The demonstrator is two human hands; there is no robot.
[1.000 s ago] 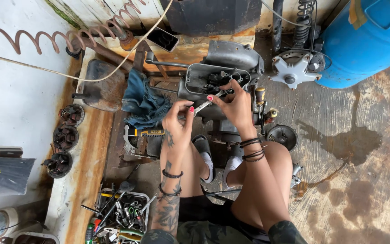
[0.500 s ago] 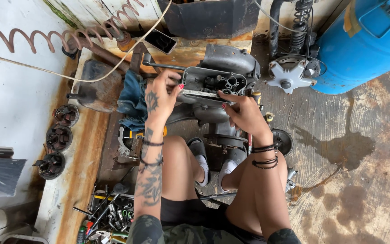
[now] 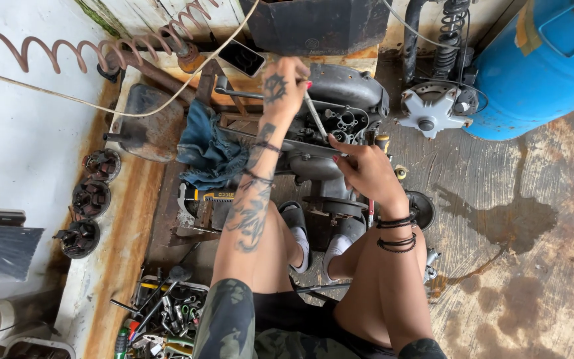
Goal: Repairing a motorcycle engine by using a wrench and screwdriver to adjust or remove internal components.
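A grey engine block (image 3: 343, 113) sits on the ground between my knees. My left hand (image 3: 284, 86) is raised over its top and grips a thin silver rod-like tool (image 3: 315, 116) that angles down into the engine's open face. My right hand (image 3: 363, 169) rests lower on the engine's right side, with its fingers curled against the metal casing; whether it grips anything is unclear. A blue rag (image 3: 210, 149) lies just left of the engine.
A blue plastic drum (image 3: 543, 63) stands at the top right beside a grey star-shaped part (image 3: 430, 110). A tray of hand tools (image 3: 164, 316) lies at the lower left. Dark round engine parts (image 3: 91, 196) line the rusty ledge. A coiled spring (image 3: 88, 46) runs above.
My left hand has risen from the engine's front edge to its top, now holding the thin tool. My right hand moved up against the engine's side. The view has shifted slightly.
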